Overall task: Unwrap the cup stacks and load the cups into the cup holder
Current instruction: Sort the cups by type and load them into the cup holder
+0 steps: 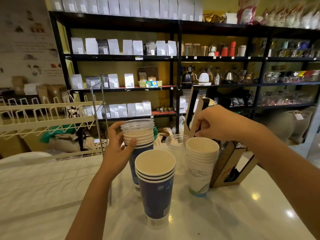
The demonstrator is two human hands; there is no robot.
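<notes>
My left hand (119, 146) grips the top of a tall stack of blue paper cups capped with clear plastic cups (138, 134). In front of it a shorter stack of blue paper cups (155, 186) stands upright on the white table (242, 213). To the right stands a stack of white paper cups (200, 163), with a clear plastic cup (174, 142) behind it. My right hand (213, 125) holds the edge of the upright cardboard cup holder (194, 111). A second cardboard holder (232, 163) leans at the right of the white stack.
A cream wire rack (43, 116) stands at the left with a metal post (100, 118). Black shelves (173, 58) with bags, kettles and jars fill the background. A white cloth-like sheet (43, 174) covers the table's left part.
</notes>
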